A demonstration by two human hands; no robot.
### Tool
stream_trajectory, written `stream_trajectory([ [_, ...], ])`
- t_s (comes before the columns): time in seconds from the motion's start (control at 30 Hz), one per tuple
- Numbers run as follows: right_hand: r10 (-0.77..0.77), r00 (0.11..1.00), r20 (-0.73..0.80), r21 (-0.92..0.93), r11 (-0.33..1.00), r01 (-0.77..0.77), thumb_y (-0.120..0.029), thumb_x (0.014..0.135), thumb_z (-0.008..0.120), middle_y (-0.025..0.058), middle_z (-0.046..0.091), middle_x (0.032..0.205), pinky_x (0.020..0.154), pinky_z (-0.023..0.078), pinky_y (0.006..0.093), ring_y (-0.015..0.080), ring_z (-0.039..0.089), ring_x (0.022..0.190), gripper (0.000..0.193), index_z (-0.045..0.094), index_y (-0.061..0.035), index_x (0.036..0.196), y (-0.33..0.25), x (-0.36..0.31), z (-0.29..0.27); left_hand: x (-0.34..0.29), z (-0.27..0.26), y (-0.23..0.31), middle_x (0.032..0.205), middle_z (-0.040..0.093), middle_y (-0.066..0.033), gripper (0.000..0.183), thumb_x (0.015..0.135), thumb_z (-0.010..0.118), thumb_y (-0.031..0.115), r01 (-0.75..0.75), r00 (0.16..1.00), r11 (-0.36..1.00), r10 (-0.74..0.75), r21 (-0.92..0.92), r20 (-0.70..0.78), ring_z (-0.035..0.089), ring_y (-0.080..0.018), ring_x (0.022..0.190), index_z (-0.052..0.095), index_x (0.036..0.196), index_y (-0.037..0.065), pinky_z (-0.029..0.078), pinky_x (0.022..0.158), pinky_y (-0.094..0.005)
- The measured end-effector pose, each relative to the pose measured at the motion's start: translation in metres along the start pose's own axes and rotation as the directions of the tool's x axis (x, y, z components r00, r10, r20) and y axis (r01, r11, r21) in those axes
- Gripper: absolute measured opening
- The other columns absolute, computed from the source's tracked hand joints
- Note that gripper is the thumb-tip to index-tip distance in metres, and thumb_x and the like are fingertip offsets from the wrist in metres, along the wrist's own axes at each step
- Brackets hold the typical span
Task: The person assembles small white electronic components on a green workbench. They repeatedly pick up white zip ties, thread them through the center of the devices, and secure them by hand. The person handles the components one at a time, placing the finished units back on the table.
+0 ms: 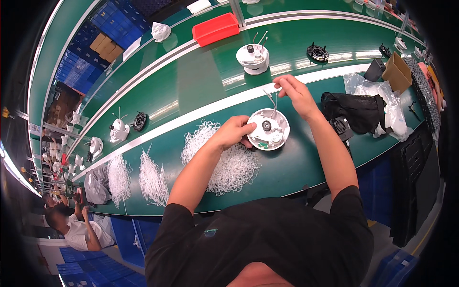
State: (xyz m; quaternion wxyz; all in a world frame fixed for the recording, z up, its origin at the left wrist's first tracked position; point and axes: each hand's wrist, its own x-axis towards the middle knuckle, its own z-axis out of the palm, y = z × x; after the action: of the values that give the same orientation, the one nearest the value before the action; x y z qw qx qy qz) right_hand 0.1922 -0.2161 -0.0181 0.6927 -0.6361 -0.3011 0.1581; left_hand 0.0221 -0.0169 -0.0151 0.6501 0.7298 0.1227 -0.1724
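- White round housing (274, 131): just right of white-loop heap (236, 168); left hand (234, 132) clasping its rim.
- Right hand (297, 97) beyond heap, fingers half-curled; I can't tell its hold.
- Seemingly part-done: black centre piece (267, 125) seated; wires (274, 113) loose.

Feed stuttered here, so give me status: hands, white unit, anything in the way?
Left hand holding white round unit by left rim. Right hand raised near its upright wires, grip unclear. Looped white strands heaped close at left.
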Motion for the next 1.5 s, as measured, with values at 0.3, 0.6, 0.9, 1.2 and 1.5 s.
stream_trajectory([
  [0.3, -0.367, 0.929, 0.040, -0.812, 0.530, 0.244, -0.006, 0.082, 0.072, 0.0065, 0.059, 0.118, 0.082, 0.054, 0.0448, 0.0332, 0.064, 0.100, 0.039, 0.059, -0.0100, 0.118, 0.036, 0.066, 0.025, 0.038, -0.098, 0.011, 0.116, 0.061, -0.0243, 0.035, 0.103, 0.048, 0.016, -0.403, 0.810, 0.791, 0.074, -0.461, -0.581, 0.069, -0.0334, 0.091, 0.046, 0.123, -0.013, 0.064, 0.071, -0.0381],
  [0.6, -0.351, 0.920, 0.172, -0.961, 0.146, 0.235, -0.009, 0.089, 0.057, 0.0096, 0.061, 0.097, 0.069, 0.058, 0.0413, 0.0278, 0.067, 0.090, 0.015, 0.061, -0.0077, 0.103, 0.047, 0.125, 0.038, 0.095, -0.165, -0.014, 0.119, 0.057, -0.0299, 0.048, 0.103, 0.052, 0.024, -0.550, 0.640, 0.658, -0.065, -0.515, -0.766, 0.067, -0.0382, 0.096, 0.042, 0.128, -0.015, 0.064, 0.074, -0.0409],
  [0.9, -0.461, 0.819, 0.340, -0.844, 0.235, 0.483, -0.008, 0.081, 0.061, 0.0091, 0.060, 0.088, 0.069, 0.056, 0.0398, 0.0275, 0.066, 0.085, 0.014, 0.062, -0.0077, 0.095, 0.006, 0.018, 0.052, 0.059, -0.056, 0.024, 0.115, 0.061, -0.0233, 0.057, 0.101, 0.053, 0.046, -0.222, 0.939, 0.887, 0.082, -0.405, -0.333, 0.070, -0.0311, 0.085, 0.045, 0.129, -0.003, 0.062, 0.070, -0.0378],
  [1.2, -0.353, 0.926, -0.136, -0.607, 0.768, 0.203, -0.018, 0.092, 0.066, 0.0121, 0.065, 0.101, 0.072, 0.052, 0.0364, 0.0264, 0.065, 0.084, 0.031, 0.064, -0.0013, 0.118, -0.057, -0.065, 0.035, 0.013, -0.007, 0.003, 0.103, 0.068, -0.0121, 0.033, 0.104, 0.046, 0.021, -0.241, 0.937, 0.964, 0.200, -0.113, -0.286, 0.070, -0.0183, 0.078, 0.052, 0.126, -0.003, 0.061, 0.062, -0.0299],
  [1.5, 0.227, 0.933, 0.281, -0.244, 0.957, -0.159, -0.014, 0.093, 0.066, 0.0101, 0.068, 0.107, 0.090, 0.048, 0.0302, 0.0163, 0.061, 0.100, 0.035, 0.065, 0.0029, 0.124, -0.019, -0.045, -0.008, -0.003, 0.016, -0.005, 0.099, 0.068, -0.0087, 0.034, 0.103, 0.051, 0.026, -0.157, 0.986, 0.987, 0.155, -0.036, -0.054, 0.068, -0.0147, 0.080, 0.058, 0.122, -0.001, 0.059, 0.060, -0.0277],
])
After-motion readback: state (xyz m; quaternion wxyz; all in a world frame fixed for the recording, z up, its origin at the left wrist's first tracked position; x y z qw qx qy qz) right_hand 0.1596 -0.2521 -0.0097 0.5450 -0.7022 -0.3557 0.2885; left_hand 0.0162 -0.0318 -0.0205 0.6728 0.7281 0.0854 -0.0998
